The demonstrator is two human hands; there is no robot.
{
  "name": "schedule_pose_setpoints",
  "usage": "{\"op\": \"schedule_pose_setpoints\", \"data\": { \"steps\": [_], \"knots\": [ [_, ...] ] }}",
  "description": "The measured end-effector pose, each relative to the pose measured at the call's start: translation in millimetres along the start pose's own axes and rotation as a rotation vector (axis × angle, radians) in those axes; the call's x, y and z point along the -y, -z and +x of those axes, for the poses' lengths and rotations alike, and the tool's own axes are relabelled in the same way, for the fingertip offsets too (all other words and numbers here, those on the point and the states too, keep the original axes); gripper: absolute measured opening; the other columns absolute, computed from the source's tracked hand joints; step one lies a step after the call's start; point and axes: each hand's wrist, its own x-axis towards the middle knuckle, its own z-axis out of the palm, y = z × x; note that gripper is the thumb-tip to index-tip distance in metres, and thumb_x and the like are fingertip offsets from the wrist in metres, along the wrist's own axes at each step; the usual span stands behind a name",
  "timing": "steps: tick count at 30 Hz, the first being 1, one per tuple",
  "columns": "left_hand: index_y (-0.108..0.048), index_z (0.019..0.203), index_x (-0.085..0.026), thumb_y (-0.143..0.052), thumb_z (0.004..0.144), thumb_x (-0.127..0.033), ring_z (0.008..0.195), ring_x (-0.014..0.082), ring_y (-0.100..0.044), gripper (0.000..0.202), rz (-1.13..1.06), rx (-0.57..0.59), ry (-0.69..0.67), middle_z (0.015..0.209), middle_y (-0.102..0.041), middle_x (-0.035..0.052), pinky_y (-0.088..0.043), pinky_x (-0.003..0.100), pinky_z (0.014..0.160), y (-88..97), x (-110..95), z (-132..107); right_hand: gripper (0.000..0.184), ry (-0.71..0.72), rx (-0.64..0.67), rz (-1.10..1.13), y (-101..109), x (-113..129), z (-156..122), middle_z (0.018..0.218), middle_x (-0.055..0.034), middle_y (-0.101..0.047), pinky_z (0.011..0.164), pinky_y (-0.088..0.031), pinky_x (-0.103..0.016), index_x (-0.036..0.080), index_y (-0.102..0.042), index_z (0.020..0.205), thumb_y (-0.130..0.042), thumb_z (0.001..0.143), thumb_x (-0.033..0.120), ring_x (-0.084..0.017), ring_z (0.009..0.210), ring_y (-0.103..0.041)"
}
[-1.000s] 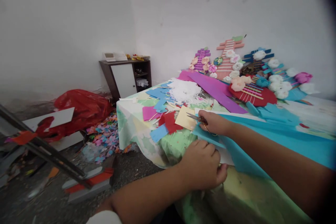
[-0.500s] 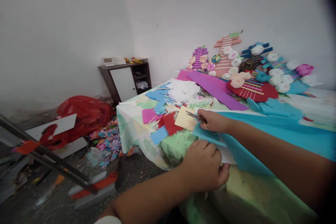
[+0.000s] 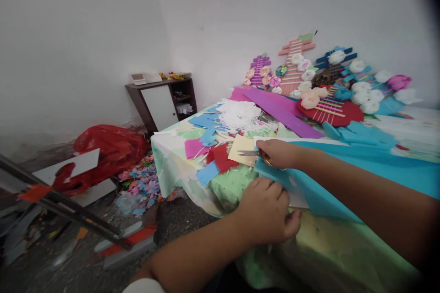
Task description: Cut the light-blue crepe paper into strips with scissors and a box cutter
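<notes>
Patterned cloth [image 3: 230, 192] draped the worktop [image 3: 165, 158] beyond my left fingers [image 3: 283, 199], bent so that I couldn't tell whether they closed on anything. Just past them spread a blue sheet [image 3: 360, 156], where my right fingers [image 3: 264, 145] gripped scissors [image 3: 248, 153], blades slightly parted over yellow paper [image 3: 242, 143]. For clean snips, I judged, the blades wanted to stay level, tips clear of my left fingers and of the red scraps [image 3: 220, 156] ahead. White shreds [image 3: 240, 115] lay farther off.

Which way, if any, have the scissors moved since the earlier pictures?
Yes, left in view: the scissors now reach farther across the cream paper, closer to its left edge.
</notes>
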Motion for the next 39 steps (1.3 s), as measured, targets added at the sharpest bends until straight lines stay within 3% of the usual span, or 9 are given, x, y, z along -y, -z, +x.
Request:
{"op": "schedule_pose_setpoints", "data": {
  "steps": [11, 20, 31, 39],
  "knots": [
    [-0.057, 0.072, -0.014, -0.042, 0.074, -0.04, 0.071, 0.0204, -0.049, 0.03, -0.009, -0.004, -0.02, 0.069, -0.052, 0.0062, -0.038, 0.035, 0.065, 0.4, 1, 0, 0.015, -0.002, -0.016, 0.038, -4, -8, -2, 0.074, -0.0055, -0.058, 0.052, -0.032, -0.021, 0.019, -0.038, 0.078, -0.046, 0.066, 0.014, -0.014, 0.063, -0.05],
    [-0.057, 0.071, -0.014, -0.044, 0.073, -0.041, 0.07, 0.0205, -0.05, 0.03, -0.012, -0.005, -0.014, 0.067, -0.052, 0.006, -0.04, 0.036, 0.064, 1.0, 2, 1, 0.017, 0.043, 0.025, -0.01, 1, -8, -5, 0.074, -0.0085, -0.059, 0.052, -0.028, -0.024, 0.017, -0.045, 0.079, -0.048, 0.063, 0.012, -0.019, 0.067, -0.053],
    [-0.058, 0.073, -0.014, -0.043, 0.073, -0.04, 0.073, 0.0208, -0.05, 0.03, -0.008, 0.005, -0.007, 0.07, -0.054, 0.0058, -0.04, 0.036, 0.066, -0.4, 2, 1, 0.016, -0.002, -0.051, 0.045, -8, -18, -7, 0.074, -0.0055, -0.057, 0.053, -0.031, -0.022, 0.018, -0.039, 0.078, -0.047, 0.065, 0.015, -0.015, 0.063, -0.051],
    [-0.058, 0.073, -0.014, -0.043, 0.073, -0.04, 0.072, 0.0205, -0.05, 0.03, -0.004, 0.014, -0.003, 0.069, -0.053, 0.006, -0.04, 0.036, 0.066, -0.2, 2, 1, 0.019, -0.006, 0.017, 0.055, -1, -20, -11, 0.074, -0.0048, -0.057, 0.052, -0.031, -0.023, 0.019, -0.04, 0.077, -0.053, 0.063, 0.018, -0.015, 0.063, -0.051]
  ]
}}
